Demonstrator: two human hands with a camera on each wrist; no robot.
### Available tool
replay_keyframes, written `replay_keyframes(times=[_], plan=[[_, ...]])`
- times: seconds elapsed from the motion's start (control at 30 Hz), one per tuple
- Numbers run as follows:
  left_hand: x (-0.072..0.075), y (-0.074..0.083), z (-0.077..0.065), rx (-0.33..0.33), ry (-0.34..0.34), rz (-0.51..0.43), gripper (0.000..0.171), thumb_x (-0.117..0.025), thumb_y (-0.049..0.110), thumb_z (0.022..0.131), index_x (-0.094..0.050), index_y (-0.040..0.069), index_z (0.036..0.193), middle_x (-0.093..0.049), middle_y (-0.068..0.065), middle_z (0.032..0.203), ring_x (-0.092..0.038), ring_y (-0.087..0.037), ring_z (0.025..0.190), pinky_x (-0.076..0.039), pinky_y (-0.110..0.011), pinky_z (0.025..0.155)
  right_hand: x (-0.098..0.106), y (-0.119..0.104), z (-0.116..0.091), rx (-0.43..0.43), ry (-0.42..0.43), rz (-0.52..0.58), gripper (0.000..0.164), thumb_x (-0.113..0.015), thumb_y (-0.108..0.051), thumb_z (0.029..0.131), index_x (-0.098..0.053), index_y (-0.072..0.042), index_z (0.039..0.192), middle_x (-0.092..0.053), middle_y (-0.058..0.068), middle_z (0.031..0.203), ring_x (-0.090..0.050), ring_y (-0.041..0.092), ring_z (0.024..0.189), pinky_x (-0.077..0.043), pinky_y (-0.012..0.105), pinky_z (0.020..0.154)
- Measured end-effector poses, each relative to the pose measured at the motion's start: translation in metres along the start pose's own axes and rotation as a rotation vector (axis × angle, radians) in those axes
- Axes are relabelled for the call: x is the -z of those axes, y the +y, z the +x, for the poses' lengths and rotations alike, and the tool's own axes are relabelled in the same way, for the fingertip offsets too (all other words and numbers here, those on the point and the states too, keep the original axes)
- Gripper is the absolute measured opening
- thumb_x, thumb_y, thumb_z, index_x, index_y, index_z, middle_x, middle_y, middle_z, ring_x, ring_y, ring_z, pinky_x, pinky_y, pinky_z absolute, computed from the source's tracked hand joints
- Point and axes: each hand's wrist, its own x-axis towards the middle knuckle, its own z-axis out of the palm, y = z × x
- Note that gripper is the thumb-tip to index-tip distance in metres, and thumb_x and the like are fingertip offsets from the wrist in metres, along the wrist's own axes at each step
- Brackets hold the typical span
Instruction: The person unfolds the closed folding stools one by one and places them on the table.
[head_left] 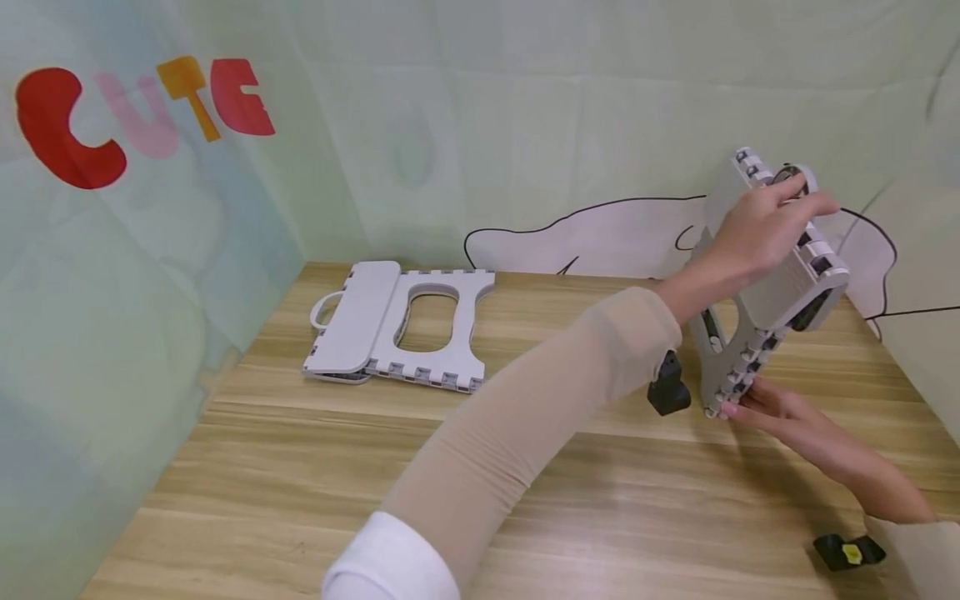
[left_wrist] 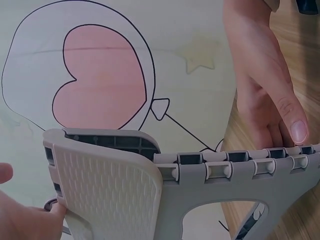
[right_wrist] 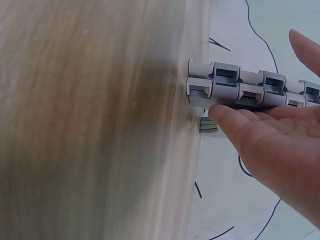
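Two pale folding stools. The first folding stool (head_left: 772, 298) is at the right side of the wood-grain table (head_left: 300, 508) — on end, tilted, held between both hands; cannot tell whether its lower corner touches the wood. Left hand (head_left: 757, 227) on top, fingers bent over the edge and gripping by the handle (head_left: 812, 177). Right hand (head_left: 795, 419) low, digits fairly straight and spread, touching the hinged lower edge; palm faces the wrist camera. Left wrist view gives the dimpled panel (left_wrist: 107, 187) beside the open frame.

Second folding stool (head_left: 355, 318) lies flat at the table's far left, seat panel toward the left, loop handle out at its left end. Behind — cloth backdrop (head_left: 510, 142), coloured letters "CUTE" (head_left: 147, 117) upper left. Beige sleeves (head_left: 525, 417) on both arms.
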Motion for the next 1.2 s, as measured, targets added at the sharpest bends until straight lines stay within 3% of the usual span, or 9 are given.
replay_keyframes(times=[0.1,0.43,0.53,0.63,0.7,0.77,1.0,1.1,1.2], plan=[[-0.001,-0.001,0.001,-0.002,-0.009,0.002,0.052,-0.055,0.036,0.1,-0.044,0.033,0.15,-0.044,0.026,0.145,-0.035,0.01,0.13,-0.032,-0.013,0.103,0.0,0.0,0.0,-0.01,0.001,0.002,0.071,-0.046,-0.024,0.108,-0.009,0.022,0.148,-0.019,0.045,0.149,-0.026,0.058,0.136,-0.033,0.06,0.104],[-0.002,-0.004,0.002,-0.014,-0.012,0.002,0.052,-0.058,0.034,0.099,-0.045,0.033,0.15,-0.049,0.023,0.141,-0.043,0.009,0.124,-0.036,-0.011,0.097,0.003,0.001,0.001,-0.044,-0.012,0.022,0.074,-0.043,-0.027,0.108,-0.004,0.022,0.148,-0.012,0.046,0.15,-0.019,0.061,0.137,-0.026,0.068,0.105],[-0.001,-0.004,0.002,-0.015,-0.002,0.014,0.052,-0.059,0.033,0.098,-0.047,0.033,0.149,-0.05,0.025,0.14,-0.043,0.01,0.123,-0.036,-0.009,0.096,0.007,0.004,0.0,-0.005,0.038,-0.007,0.071,-0.045,-0.024,0.108,-0.008,0.022,0.148,-0.017,0.045,0.149,-0.028,0.056,0.137,-0.04,0.052,0.105],[-0.001,-0.004,0.003,-0.017,0.003,0.027,0.052,-0.061,0.033,0.098,-0.048,0.033,0.148,-0.051,0.025,0.139,-0.044,0.011,0.122,-0.036,-0.009,0.094,0.01,0.008,-0.001,0.066,0.14,-0.015,0.066,-0.05,-0.018,0.106,-0.016,0.02,0.148,-0.028,0.044,0.146,-0.049,0.022,0.131,-0.049,0.021,0.094],[-0.001,-0.004,0.003,-0.017,0.003,0.028,0.053,-0.061,0.033,0.097,-0.048,0.032,0.148,-0.051,0.025,0.138,-0.044,0.012,0.121,-0.037,-0.008,0.094,0.012,0.011,0.0,0.108,0.224,0.011,0.063,-0.055,-0.013,0.104,-0.024,0.018,0.148,-0.046,0.026,0.146,-0.053,0.0,0.119,-0.044,0.007,0.085],[0.0,-0.003,0.003,-0.019,0.001,0.025,0.053,-0.062,0.032,0.097,-0.048,0.032,0.148,-0.052,0.025,0.138,-0.044,0.012,0.121,-0.037,-0.008,0.093,0.015,0.012,0.0,0.122,0.292,0.033,0.062,-0.059,-0.012,0.102,-0.029,0.016,0.148,-0.055,0.004,0.14,-0.05,-0.015,0.108,-0.045,0.005,0.084],[0.001,-0.004,0.001,-0.02,-0.007,-0.002,0.05,-0.06,0.031,0.099,-0.049,0.031,0.148,-0.051,0.025,0.139,-0.044,0.011,0.123,-0.037,-0.008,0.095,0.025,0.008,0.003,0.072,0.377,-0.004,0.054,-0.061,-0.021,0.102,-0.042,0.0,0.147,-0.053,0.003,0.143,-0.049,-0.012,0.111,-0.045,0.005,0.081],[0.0,-0.004,0.0,-0.026,-0.011,0.003,0.044,-0.056,0.03,0.101,-0.053,0.028,0.145,-0.051,0.024,0.14,-0.044,0.011,0.123,-0.037,-0.009,0.095,0.026,0.008,0.003,0.109,0.379,0.027,0.042,-0.06,-0.018,0.102,-0.05,-0.006,0.141,-0.052,-0.024,0.125,-0.049,-0.017,0.105,-0.046,0.006,0.081],[0.0,-0.004,0.0,-0.036,0.004,0.023,0.041,-0.054,0.031,0.102,-0.056,0.028,0.143,-0.056,0.022,0.135,-0.05,0.011,0.116,-0.038,-0.008,0.088,0.027,0.007,0.003,0.133,0.366,0.04,0.043,-0.059,-0.016,0.102,-0.049,-0.006,0.143,-0.049,-0.028,0.121,-0.05,-0.017,0.105,-0.047,0.006,0.081]])
